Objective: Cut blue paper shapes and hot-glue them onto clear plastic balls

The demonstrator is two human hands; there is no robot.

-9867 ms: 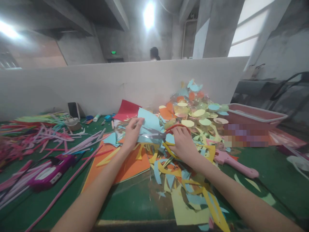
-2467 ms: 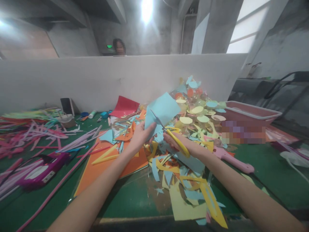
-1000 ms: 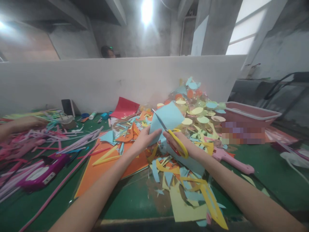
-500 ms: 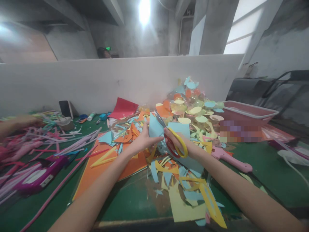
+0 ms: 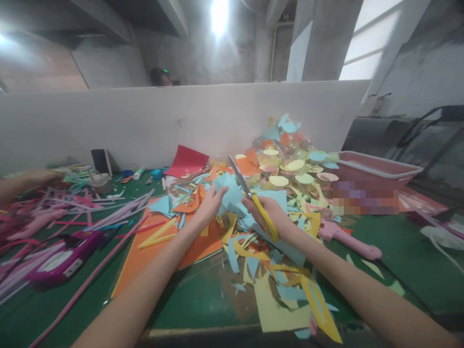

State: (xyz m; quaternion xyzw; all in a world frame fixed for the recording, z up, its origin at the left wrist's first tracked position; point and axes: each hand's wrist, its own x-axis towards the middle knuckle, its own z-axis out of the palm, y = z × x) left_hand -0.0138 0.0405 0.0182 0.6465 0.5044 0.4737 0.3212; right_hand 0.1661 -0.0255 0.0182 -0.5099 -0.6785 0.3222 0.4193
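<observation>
My left hand pinches a piece of light blue paper between thumb and fingers, over the middle of the scrap pile. In my right hand is a pair of scissors with yellow handles, its blades pointing up and away to the left. The blades look nearly closed and stand just right of the blue paper, apart from its edge as far as I can see. Beneath both hands lie blue, yellow and orange paper scraps. Orange sheets lie under my left forearm.
Clear domes topped with paper discs are heaped behind, beside a pink basket. A pink glue gun lies right. At left are a purple device, pipe cleaners and another person's hand.
The scissors have come away from the blue paper, and their blades have drawn nearer together. The blue paper has tilted lower in my left hand.
</observation>
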